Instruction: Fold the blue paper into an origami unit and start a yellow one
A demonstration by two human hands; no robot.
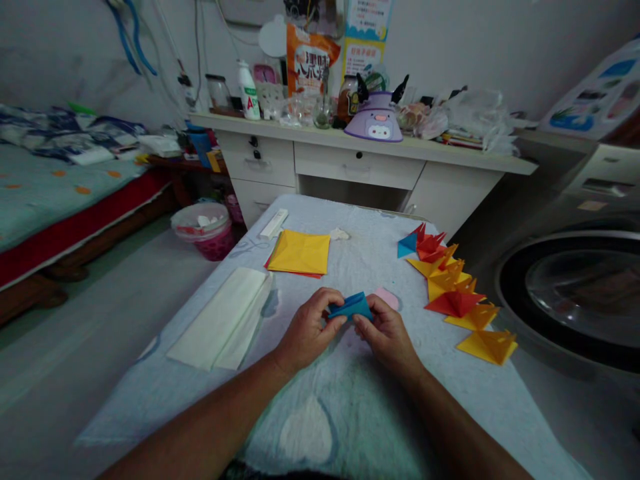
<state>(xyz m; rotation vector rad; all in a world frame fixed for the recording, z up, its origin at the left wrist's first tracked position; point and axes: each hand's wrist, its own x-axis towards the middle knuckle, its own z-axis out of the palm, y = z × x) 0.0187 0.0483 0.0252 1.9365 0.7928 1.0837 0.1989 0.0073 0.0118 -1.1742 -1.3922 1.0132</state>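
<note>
A piece of folded blue paper (354, 307) is held just above the cloth between both hands. My left hand (314, 327) pinches its left end with thumb and fingers. At the opposite end, my right hand (389, 330) grips the paper the same way. Beyond the hands lies a stack of yellow paper squares (303, 252), with red edges showing underneath. To the right, a row of folded paper figures (455, 303) in yellow, red and blue runs along the table's side. A small pink piece (387, 298) rests just behind my right hand.
A folded whitish cloth or paper (225, 320) and a narrow white box (274, 224) lie on the table's left side. Behind stands a white desk (320, 163) crowded with bottles and bags. A washing machine (575, 280) is at the right, a pink bin (213, 243) at the left.
</note>
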